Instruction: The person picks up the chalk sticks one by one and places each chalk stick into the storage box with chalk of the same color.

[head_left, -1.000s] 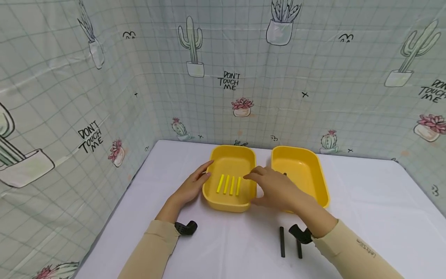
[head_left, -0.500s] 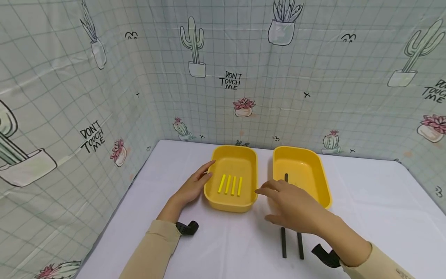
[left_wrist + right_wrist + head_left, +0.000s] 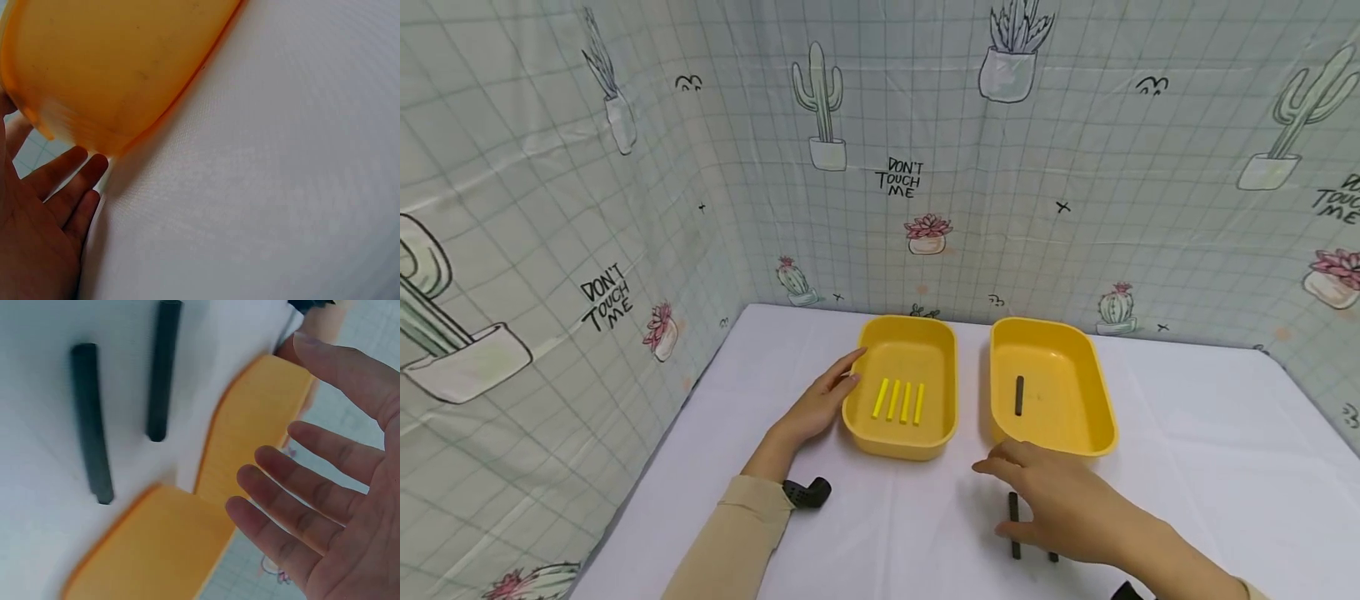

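My left hand rests its fingers on the left side of a yellow tray. Several thin yellow sticks lie side by side in that tray. The fingertips meet the tray wall in the left wrist view. My right hand hovers over the white table, fingers spread and holding nothing. Beneath it are two black sticks, one by the thumb and one mostly hidden by the hand. Both sticks show in the right wrist view, a nearer one and another beside it.
A second yellow tray stands to the right of the first, with a gap between them. One short black stick lies inside it. Behind the table hangs a patterned cloth with cactus drawings.
My right hand has pulled back from the left tray's right side, toward me and rightward, over the black sticks. The black stick in the right tray has come into full view. The left hand stays put.
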Available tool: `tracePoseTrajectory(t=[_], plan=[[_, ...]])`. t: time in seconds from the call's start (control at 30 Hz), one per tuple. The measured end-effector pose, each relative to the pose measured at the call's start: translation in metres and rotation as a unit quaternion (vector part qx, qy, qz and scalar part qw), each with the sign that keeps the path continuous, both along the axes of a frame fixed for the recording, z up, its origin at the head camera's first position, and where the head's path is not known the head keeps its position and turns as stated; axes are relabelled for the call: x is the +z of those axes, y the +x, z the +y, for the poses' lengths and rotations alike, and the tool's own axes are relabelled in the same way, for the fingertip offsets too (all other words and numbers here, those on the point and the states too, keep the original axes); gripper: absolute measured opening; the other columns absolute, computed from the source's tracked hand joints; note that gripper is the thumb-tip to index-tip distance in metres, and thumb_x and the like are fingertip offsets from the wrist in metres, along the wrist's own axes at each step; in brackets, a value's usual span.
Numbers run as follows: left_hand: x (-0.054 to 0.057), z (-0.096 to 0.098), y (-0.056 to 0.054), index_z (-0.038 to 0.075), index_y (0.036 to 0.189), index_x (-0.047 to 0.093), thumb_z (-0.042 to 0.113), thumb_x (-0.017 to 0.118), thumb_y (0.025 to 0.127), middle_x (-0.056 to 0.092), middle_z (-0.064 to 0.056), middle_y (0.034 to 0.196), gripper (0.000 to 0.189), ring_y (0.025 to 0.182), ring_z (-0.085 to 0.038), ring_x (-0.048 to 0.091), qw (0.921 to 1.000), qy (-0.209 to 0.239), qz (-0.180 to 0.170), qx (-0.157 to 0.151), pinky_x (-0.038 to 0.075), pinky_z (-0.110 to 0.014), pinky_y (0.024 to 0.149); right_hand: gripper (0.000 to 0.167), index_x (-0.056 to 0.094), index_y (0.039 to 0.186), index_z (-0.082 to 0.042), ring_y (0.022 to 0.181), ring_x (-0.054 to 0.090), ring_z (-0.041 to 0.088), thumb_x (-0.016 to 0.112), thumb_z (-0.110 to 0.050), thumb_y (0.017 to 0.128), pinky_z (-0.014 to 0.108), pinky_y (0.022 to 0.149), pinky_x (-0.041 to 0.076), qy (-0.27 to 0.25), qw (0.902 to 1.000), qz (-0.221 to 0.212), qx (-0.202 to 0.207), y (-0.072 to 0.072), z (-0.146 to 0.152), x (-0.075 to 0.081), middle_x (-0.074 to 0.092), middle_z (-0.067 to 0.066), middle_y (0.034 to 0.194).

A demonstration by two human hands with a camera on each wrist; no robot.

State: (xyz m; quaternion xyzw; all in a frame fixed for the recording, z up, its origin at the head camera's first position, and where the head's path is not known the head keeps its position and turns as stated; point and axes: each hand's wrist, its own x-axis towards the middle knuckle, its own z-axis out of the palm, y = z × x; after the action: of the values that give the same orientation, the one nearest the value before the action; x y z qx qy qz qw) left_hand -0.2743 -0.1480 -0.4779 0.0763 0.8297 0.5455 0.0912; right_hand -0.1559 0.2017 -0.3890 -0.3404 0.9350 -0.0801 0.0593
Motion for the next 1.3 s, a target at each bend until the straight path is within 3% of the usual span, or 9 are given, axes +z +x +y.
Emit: tracePoseTrajectory(t=[0.13,0.3,0.53,0.83,1.3], plan=[[0.001,0.000,-0.003,0.051,0.156,0.037,0.044,0.045,0.110,0.034,-0.002,0.169,0.047,0.157,-0.031,0.030,1.0000,0.000,0.005,0.002,0.022,-0.059,0.128,0.066,0.067,0.134,-0.023,0.097,0.058,0.004,0.088,-0.050,0.078,0.034,0.086,0.058,-0.001,1.0000,-0.007,-0.003,0.000,0.006,-0.010,0.062,-0.010,0.125],[0.002,-0.002,-0.003,0.050,0.156,0.037,0.043,0.045,0.110,0.034,-0.002,0.169,0.047,0.158,-0.031,0.028,1.0000,0.004,0.004,0.005,0.021,-0.059,0.128,0.074,0.065,0.137,-0.023,0.107,0.062,0.014,0.087,-0.057,0.075,0.043,0.093,0.058,0.003,0.9996,-0.026,-0.012,0.000,0.011,-0.023,0.061,-0.004,0.131],[0.002,-0.002,0.003,0.045,0.158,0.038,0.041,0.046,0.110,0.034,-0.003,0.169,0.048,0.158,-0.031,0.028,1.0000,0.006,0.001,0.005,0.021,-0.058,0.129,0.076,0.065,0.137,-0.022,0.108,0.060,0.014,0.090,-0.054,0.072,0.043,0.097,0.057,0.009,0.9994,-0.028,-0.015,0.005,0.015,-0.036,0.059,-0.005,0.130],[-0.001,-0.001,0.005,0.044,0.158,0.037,0.041,0.046,0.111,0.033,-0.004,0.169,0.049,0.157,-0.031,0.030,0.9999,0.011,0.005,-0.004,0.024,-0.056,0.128,0.073,0.066,0.136,-0.024,0.107,0.059,0.015,0.092,-0.049,0.072,0.046,0.096,0.057,0.031,0.9973,-0.057,-0.034,0.009,0.017,-0.042,0.059,-0.004,0.129],[-0.001,0.001,0.000,0.044,0.158,0.038,0.039,0.046,0.111,0.033,-0.004,0.169,0.048,0.157,-0.031,0.030,0.9998,0.015,0.009,-0.009,0.025,-0.055,0.128,0.069,0.067,0.134,-0.024,0.104,0.055,0.012,0.089,-0.051,0.075,0.044,0.094,0.057,0.037,0.9977,-0.047,-0.030,0.008,0.019,-0.043,0.060,-0.005,0.124]])
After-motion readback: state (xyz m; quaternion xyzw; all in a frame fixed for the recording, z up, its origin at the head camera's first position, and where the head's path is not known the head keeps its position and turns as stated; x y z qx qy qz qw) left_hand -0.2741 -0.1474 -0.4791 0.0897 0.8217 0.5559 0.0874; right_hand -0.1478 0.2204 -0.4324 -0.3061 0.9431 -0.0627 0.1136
